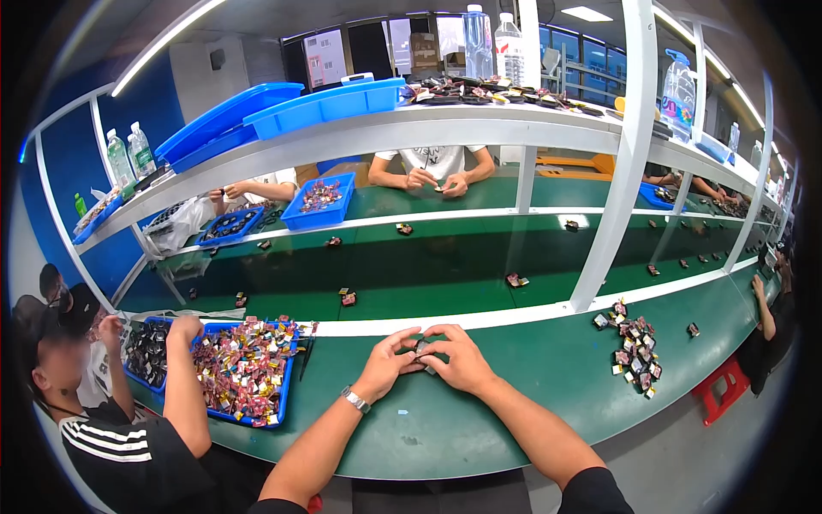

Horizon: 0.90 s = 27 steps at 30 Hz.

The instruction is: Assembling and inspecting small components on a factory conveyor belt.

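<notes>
Centrally, 2 hands (384,370) (462,366), rail (514,315) beyond, blue tray (285,387) left

Left forearm (312,454) and right forearm (538,428) slant inward, elbows wide. Left hand (384,368) and right hand (465,364) basically meet up front, fingers (443,331) curled, thumbs pinching in.
</notes>
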### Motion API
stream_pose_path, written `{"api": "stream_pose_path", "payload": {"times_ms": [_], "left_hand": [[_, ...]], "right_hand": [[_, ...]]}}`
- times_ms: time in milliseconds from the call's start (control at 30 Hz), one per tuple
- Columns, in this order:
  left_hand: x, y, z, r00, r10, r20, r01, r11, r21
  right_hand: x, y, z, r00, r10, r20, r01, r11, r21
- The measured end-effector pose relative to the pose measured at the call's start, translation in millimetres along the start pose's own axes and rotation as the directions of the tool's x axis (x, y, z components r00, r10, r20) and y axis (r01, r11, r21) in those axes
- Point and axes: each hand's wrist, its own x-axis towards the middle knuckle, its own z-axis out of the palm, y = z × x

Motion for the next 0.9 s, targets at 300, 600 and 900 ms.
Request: {"api": "stream_pose_path", "payload": {"times_ms": [300, 600, 900], "left_hand": [[2.5, -7.7, -14.2, 0.985, -0.086, 0.150, 0.086, 0.996, 0.006], [2.6, -9.9, -9.5, 0.985, -0.053, 0.164, 0.078, 0.986, -0.149], [4.3, -14.3, -15.0, 0.978, -0.020, 0.207, 0.061, 0.979, -0.193]], "right_hand": [[-0.8, 0.1, 1.3, 1.000, -0.016, 0.012, 0.015, 0.999, 0.051], [-1.7, -5.6, 10.7, 0.986, -0.034, -0.166, 0.032, 0.999, -0.015], [-3.5, -7.9, 14.4, 0.982, -0.065, -0.176, 0.059, 0.998, -0.038]]}}
